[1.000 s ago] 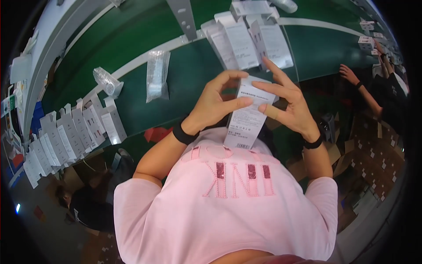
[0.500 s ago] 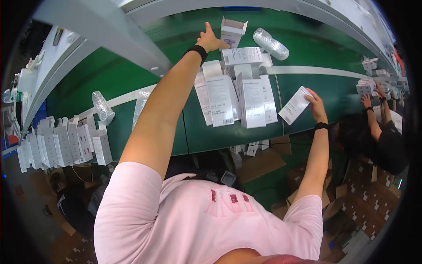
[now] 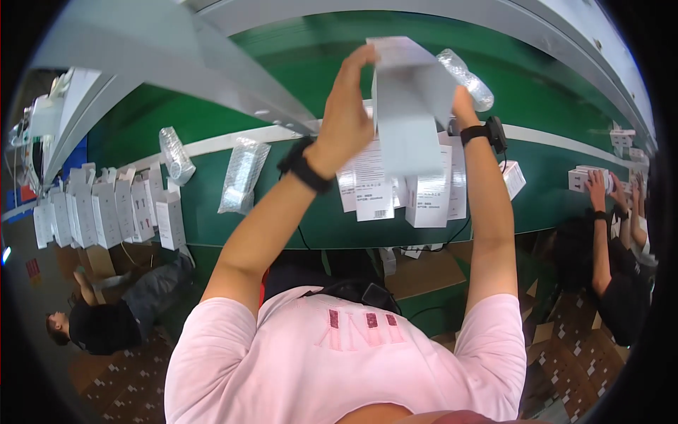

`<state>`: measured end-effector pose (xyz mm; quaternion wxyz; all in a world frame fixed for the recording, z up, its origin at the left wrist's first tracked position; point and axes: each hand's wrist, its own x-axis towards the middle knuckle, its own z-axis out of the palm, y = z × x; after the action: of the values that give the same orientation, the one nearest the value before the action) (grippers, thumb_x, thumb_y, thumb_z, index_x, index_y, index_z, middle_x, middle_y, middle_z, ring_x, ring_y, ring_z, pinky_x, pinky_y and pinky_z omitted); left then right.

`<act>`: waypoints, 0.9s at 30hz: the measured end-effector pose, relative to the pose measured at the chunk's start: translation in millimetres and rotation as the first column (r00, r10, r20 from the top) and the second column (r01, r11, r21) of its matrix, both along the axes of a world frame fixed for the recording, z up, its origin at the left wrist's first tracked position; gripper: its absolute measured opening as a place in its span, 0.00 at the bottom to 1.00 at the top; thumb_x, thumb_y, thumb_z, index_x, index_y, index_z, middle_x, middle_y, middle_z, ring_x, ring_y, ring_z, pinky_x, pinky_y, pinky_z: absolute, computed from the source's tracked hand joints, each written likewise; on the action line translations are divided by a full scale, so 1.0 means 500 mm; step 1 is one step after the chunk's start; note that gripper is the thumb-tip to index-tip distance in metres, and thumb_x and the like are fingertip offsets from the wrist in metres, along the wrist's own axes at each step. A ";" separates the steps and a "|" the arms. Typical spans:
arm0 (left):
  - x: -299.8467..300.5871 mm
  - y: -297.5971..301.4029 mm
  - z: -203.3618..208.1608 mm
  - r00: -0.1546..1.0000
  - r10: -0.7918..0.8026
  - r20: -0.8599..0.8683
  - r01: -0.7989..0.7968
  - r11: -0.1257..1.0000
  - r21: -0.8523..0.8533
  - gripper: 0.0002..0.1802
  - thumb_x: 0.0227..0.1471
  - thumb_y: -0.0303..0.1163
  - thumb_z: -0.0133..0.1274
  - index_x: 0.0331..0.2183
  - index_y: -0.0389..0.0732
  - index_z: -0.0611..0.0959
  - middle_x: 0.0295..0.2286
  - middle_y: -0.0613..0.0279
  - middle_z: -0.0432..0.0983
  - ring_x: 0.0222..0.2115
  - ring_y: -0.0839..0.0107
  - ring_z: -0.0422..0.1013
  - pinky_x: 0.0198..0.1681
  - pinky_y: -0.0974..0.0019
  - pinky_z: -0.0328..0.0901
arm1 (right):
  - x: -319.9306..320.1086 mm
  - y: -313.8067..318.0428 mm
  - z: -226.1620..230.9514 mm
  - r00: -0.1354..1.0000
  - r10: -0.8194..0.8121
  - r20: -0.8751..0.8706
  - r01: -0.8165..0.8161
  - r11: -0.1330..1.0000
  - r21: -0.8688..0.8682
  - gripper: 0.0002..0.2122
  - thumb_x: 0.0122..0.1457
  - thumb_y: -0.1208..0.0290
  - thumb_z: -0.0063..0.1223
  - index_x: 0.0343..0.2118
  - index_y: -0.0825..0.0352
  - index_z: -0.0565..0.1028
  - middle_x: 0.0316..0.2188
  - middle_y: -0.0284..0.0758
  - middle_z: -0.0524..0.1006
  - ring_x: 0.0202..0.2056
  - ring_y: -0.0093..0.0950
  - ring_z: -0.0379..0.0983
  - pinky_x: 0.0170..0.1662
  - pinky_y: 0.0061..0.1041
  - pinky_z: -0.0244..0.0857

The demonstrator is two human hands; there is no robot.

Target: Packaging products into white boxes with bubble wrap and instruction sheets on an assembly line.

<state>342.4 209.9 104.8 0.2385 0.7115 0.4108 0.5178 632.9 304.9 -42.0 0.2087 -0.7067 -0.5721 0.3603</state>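
Raised over the middle of the bench, an open white carton (image 3: 409, 138) is blurred by motion, its open end tilted toward me. My left hand (image 3: 349, 116) grips its left side, fingers at the upper edge and thumb lower down. Against the right side is my right hand (image 3: 462, 109), its fingers partly hidden by the carton. Several printed white boxes (image 3: 427, 205) lie beneath and partly behind it. Another white box (image 3: 513, 179) rests on the bench just right of my right forearm. A bubble-wrapped item (image 3: 466, 79) lies beyond my right hand.
Two more bubble-wrapped pieces (image 3: 244, 175) lie left of my left forearm. A row of upright white cartons (image 3: 106, 212) lines the bench's left end. A grey metal post (image 3: 233, 78) slants down at the upper left. Co-workers' hands (image 3: 599, 187) handle boxes far right.
My left hand has drawn the open carton nearer from the far side. My right hand has let go of its white box, now lying on the bench, and moved up to the carton.
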 end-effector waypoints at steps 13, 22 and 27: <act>-0.289 -0.397 -0.011 0.858 0.153 -0.491 -0.405 0.789 -0.462 0.44 0.36 0.43 0.68 0.53 0.38 0.67 0.42 0.48 0.69 0.39 0.50 0.71 0.40 0.55 0.69 | -0.094 -0.235 0.519 0.988 0.146 -0.047 -0.119 0.920 0.373 0.07 0.61 0.72 0.54 0.33 0.72 0.73 0.28 0.26 0.70 0.33 0.16 0.62 0.38 0.15 0.56; -0.273 -0.312 -0.090 0.967 0.241 -0.080 -0.245 0.799 -0.550 0.46 0.51 0.52 0.57 0.60 0.31 0.60 0.54 0.41 0.62 0.55 0.49 0.62 0.58 0.54 0.57 | -0.260 -0.369 0.636 0.603 0.798 -0.013 -0.793 0.601 0.103 0.07 0.55 0.78 0.56 0.33 0.74 0.72 0.31 0.39 0.73 0.34 0.32 0.67 0.39 0.29 0.61; -0.321 -0.410 0.097 0.927 -0.218 0.306 0.376 0.548 -0.748 0.62 0.37 0.42 0.69 0.65 0.40 0.48 0.56 0.47 0.63 0.56 0.59 0.63 0.57 0.59 0.58 | -0.428 -0.387 0.467 0.329 0.890 -0.315 -0.840 0.428 0.333 0.08 0.60 0.70 0.53 0.36 0.71 0.72 0.33 0.43 0.70 0.37 0.43 0.68 0.41 0.37 0.63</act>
<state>181.8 5.0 153.5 0.6492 0.5403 0.4478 0.2935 418.8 111.4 191.3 0.1480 -0.1763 -0.8130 0.5348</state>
